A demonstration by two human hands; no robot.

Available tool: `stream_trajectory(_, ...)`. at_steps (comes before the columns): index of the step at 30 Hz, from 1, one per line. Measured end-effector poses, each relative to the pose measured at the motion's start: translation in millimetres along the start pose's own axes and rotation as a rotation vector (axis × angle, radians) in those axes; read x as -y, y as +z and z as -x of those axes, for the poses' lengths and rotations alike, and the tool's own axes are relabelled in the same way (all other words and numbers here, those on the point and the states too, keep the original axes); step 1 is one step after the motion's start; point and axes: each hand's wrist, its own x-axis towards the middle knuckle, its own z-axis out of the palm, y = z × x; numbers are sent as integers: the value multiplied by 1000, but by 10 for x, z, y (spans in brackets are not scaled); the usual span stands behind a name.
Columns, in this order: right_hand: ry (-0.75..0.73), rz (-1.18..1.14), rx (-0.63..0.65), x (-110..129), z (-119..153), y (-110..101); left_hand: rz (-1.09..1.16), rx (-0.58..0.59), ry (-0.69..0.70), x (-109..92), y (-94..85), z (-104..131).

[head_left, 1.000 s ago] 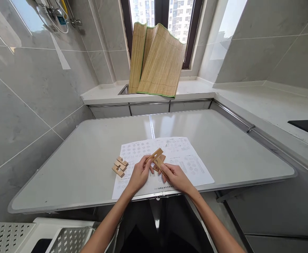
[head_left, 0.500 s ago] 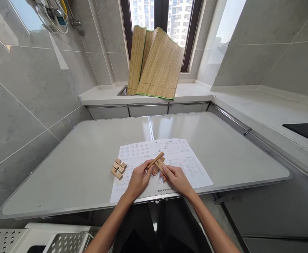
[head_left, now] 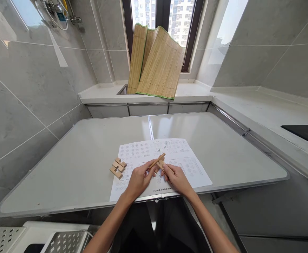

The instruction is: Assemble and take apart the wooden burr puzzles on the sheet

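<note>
Over a printed paper sheet (head_left: 196, 172), my left hand (head_left: 140, 178) is closed on a long wooden stick (head_left: 157, 160) that slants up to the right. My right hand (head_left: 177, 178) grips another wooden piece (head_left: 161, 164), whose far end meets the stick. The two pieces cross or touch between my fingertips; more wood shows beneath them, partly hidden by the fingers. Several notched wooden blocks (head_left: 118, 168) lie together at the sheet's left edge, left of my left hand.
The sheet lies on a large pale folding table (head_left: 90, 158) with a centre seam. Behind it, a folded bamboo mat (head_left: 160, 63) leans at the window on a white ledge (head_left: 196, 90). A white perforated item (head_left: 66, 242) stands at the lower left.
The stick in my left hand has shifted slightly and lies a little flatter across the other piece. The hands have barely moved, and the view has shifted slightly.
</note>
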Motion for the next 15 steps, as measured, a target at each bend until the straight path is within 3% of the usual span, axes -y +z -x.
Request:
stream_trajectory(8,9,9,-11,-15,-20,10,-49,-8,90,40,43,29)
stream_trajectory(15,-4,-101,82,27,-12,4,-120,-172,37,97,76,43)
